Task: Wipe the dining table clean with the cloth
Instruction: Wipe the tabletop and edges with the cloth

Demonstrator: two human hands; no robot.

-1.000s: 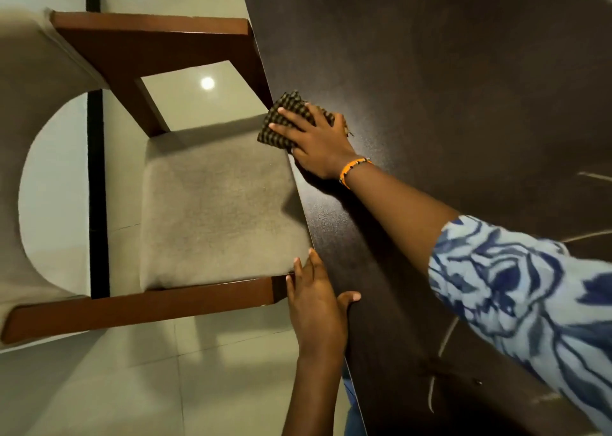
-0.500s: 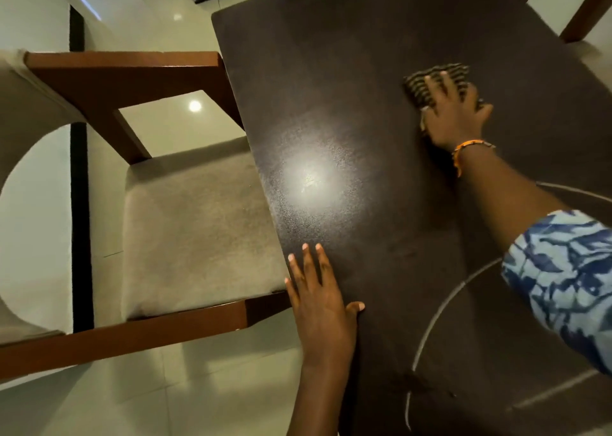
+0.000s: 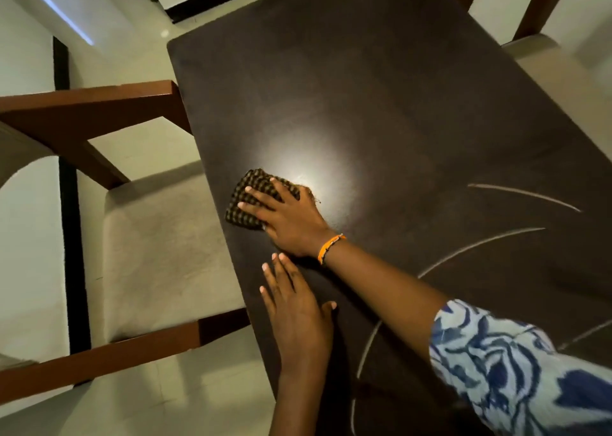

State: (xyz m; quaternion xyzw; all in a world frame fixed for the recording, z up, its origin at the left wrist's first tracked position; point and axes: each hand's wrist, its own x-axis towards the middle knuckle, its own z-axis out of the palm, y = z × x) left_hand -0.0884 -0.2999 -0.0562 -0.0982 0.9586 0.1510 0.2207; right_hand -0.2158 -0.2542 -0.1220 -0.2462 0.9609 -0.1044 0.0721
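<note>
The dark brown dining table (image 3: 381, 81) fills the middle and right of the head view. A folded brown checked cloth (image 3: 246, 192) lies on it near the left edge. My right hand (image 3: 288, 217) presses flat on the cloth with straight, spread fingers, an orange band at the wrist. My left hand (image 3: 299, 313) rests flat on the table's left edge just below it, fingers straight, holding nothing. Pale curved lines (image 3: 477, 245) run across the tabletop on the right.
A wooden chair with a beige seat cushion (image 3: 162, 253) stands tight against the table's left side. Another chair (image 3: 543, 51) sits at the top right. Pale tiled floor (image 3: 126, 399) shows below and beyond.
My right hand swept the cloth from the left edge out to the far middle of the table and back to the left edge. My left hand stayed on the table edge.
</note>
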